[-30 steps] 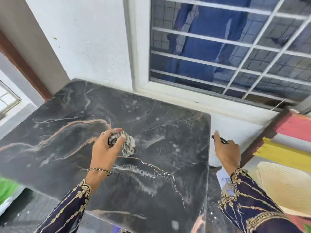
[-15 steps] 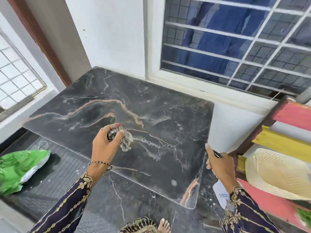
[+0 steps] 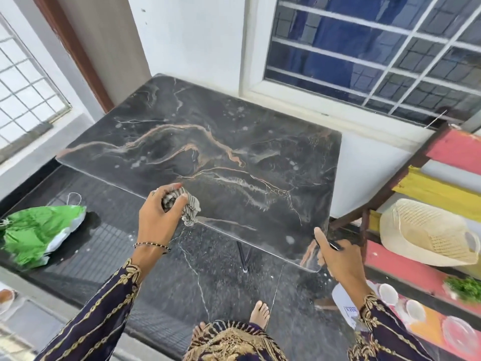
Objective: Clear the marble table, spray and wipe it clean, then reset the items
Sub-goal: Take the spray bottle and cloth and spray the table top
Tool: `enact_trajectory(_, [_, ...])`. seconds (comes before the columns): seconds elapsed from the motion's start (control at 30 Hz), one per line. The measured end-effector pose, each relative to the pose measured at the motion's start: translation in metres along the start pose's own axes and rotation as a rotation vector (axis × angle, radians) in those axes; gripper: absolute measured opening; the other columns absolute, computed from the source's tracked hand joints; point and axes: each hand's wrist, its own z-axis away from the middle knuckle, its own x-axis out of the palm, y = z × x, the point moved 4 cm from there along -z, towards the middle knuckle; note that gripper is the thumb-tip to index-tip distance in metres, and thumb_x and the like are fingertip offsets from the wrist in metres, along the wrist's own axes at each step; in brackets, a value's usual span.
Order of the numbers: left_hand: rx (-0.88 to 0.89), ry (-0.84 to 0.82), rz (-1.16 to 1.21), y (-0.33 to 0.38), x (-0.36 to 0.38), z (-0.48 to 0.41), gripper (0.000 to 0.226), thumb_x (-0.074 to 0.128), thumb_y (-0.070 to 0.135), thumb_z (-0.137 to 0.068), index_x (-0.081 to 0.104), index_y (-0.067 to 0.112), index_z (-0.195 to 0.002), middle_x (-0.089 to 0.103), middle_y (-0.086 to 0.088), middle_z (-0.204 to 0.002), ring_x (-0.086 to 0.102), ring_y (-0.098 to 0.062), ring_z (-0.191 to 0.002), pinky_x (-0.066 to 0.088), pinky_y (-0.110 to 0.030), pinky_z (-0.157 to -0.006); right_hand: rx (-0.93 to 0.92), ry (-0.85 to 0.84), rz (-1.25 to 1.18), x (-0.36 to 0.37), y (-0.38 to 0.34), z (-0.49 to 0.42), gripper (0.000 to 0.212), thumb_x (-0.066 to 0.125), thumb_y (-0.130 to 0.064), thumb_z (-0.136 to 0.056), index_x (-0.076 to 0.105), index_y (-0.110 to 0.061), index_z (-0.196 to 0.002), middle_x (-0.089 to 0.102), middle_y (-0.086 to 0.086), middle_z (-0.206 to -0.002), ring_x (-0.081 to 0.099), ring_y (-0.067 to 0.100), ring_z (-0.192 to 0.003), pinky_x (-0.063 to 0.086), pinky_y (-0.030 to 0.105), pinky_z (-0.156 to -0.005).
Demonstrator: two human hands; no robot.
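The left hand has its fingers and thumb curled tight round a crumpled grey-and-white striped cloth, held at the near edge of the table. Whether the cloth's hanging end meets the stone cannot be told. The right hand is wrapped round the black-triggered top of a white plastic spray bottle, thumb raised, just beside the table's near right corner.

The rectangular black marble table, veined in orange and white, stands against the white wall, with pale spots scattered over its top. Above its far right corner is a dark-glass window behind white bars. To the right stands a wooden rack with pink, yellow and orange slats. On the dark floor to the left lies a crumpled green plastic bag. A pale woven straw hat rests on the rack, and lower down sit two small white cups.
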Motion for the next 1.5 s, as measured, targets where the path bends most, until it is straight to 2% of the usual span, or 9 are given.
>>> enact_trajectory(0.13, [-0.007, 0.024, 0.014, -0.013, -0.023, 0.003, 0.029, 0.063, 0.025, -0.082, 0.065, 0.033, -0.11, 0.067, 0.01, -0.109, 0.062, -0.009, -0.096, 0.048, -0.027, -0.088, -0.043, -0.053, -0.076, 0.026, -0.034, 0.013, 0.085, 0.047, -0.092, -0.072, 0.068, -0.014, -0.049, 0.065, 0.004, -0.045, 0.068, 0.016, -0.05, 0.057, 0.032, -0.061])
enact_trajectory(0.37, [-0.02, 0.048, 0.012, -0.034, -0.058, -0.002, 0.034, 0.063, 0.017, -0.081, 0.064, 0.031, -0.112, 0.065, 0.009, -0.11, 0.061, -0.007, -0.095, 0.042, -0.017, -0.081, -0.089, -0.055, 0.038, 0.07, -0.126, 0.016, 0.092, 0.034, -0.097, -0.07, 0.072, -0.014, -0.08, 0.071, 0.014, -0.096, 0.069, 0.033, -0.091, 0.053, 0.048, -0.094])
enact_trajectory(0.57, [0.007, -0.007, 0.015, -0.03, -0.059, -0.016, 0.045, 0.065, 0.014, -0.078, 0.06, 0.034, -0.117, 0.062, 0.008, -0.114, 0.059, -0.01, -0.099, 0.043, -0.022, -0.086, -0.13, -0.073, -0.19, 0.083, -0.167, 0.008, 0.086, 0.047, -0.092, -0.073, 0.068, -0.01, -0.067, 0.072, 0.01, -0.067, 0.061, 0.012, -0.041, 0.059, 0.036, -0.057])
enact_trajectory(0.77, [0.068, -0.156, 0.012, 0.001, -0.02, -0.027, 0.051, 0.07, 0.011, -0.077, 0.058, 0.033, -0.121, 0.06, 0.006, -0.114, 0.059, -0.01, -0.1, 0.045, -0.024, -0.09, -0.097, -0.063, -0.42, 0.064, -0.158, -0.013, 0.095, 0.052, -0.096, -0.067, 0.064, -0.001, -0.067, 0.068, 0.011, -0.056, 0.05, 0.016, -0.035, 0.043, 0.023, -0.04])
enact_trajectory(0.97, [0.151, -0.346, 0.039, 0.063, 0.08, -0.028, 0.044, 0.07, 0.018, -0.08, 0.059, 0.04, -0.117, 0.066, 0.011, -0.103, 0.06, 0.006, -0.08, 0.047, -0.021, -0.079, 0.004, 0.016, -0.545, 0.01, -0.098, -0.061, 0.095, 0.058, -0.097, -0.06, 0.066, -0.002, -0.068, 0.069, 0.014, -0.059, 0.05, 0.016, -0.037, 0.044, 0.024, -0.039])
enact_trajectory(1.17, [0.244, -0.519, 0.049, 0.147, 0.24, -0.008, 0.047, 0.073, 0.017, -0.082, 0.06, 0.029, -0.126, 0.066, 0.004, -0.12, 0.063, -0.015, -0.11, 0.049, -0.041, -0.101, -0.054, 0.146, -0.557, -0.077, -0.011, -0.132, 0.073, 0.057, -0.084, -0.079, 0.06, -0.016, -0.053, 0.063, 0.003, -0.051, 0.054, 0.008, -0.045, 0.045, 0.03, -0.059])
enact_trajectory(1.3, [0.319, -0.595, -0.01, 0.192, 0.362, 0.012, 0.049, 0.075, 0.018, -0.08, 0.061, 0.027, -0.127, 0.067, 0.007, -0.113, 0.063, 0.002, -0.097, 0.05, -0.022, -0.095, -0.07, 0.222, -0.571, -0.134, 0.061, -0.188, 0.076, 0.059, -0.079, -0.083, 0.059, -0.007, -0.06, 0.057, 0.016, -0.054, 0.047, 0.019, -0.047, 0.042, 0.043, -0.056])
enact_trajectory(1.4, [0.328, -0.676, -0.028, 0.211, 0.443, 0.03, 0.048, 0.075, 0.019, -0.08, 0.061, 0.025, -0.126, 0.064, 0.011, -0.116, 0.053, 0.022, -0.095, 0.035, 0.006, -0.085, -0.108, 0.317, -0.46, -0.169, 0.108, -0.229, 0.06, 0.06, -0.075, -0.086, 0.051, -0.023, -0.056, 0.052, 0.001, -0.046, 0.044, 0.008, -0.042, 0.038, 0.022, -0.05])
enact_trajectory(1.5, [0.294, -0.746, -0.063, 0.217, 0.513, 0.046, 0.048, 0.075, 0.02, -0.081, 0.06, 0.023, -0.127, 0.064, 0.006, -0.121, 0.053, 0.008, -0.104, 0.032, 0.007, -0.084, -0.12, 0.374, -0.413, -0.194, 0.157, -0.273, 0.046, 0.065, -0.063, -0.089, 0.046, -0.032, -0.062, 0.053, -0.009, -0.051, 0.061, -0.002, -0.059, 0.036, 0.016, -0.055])
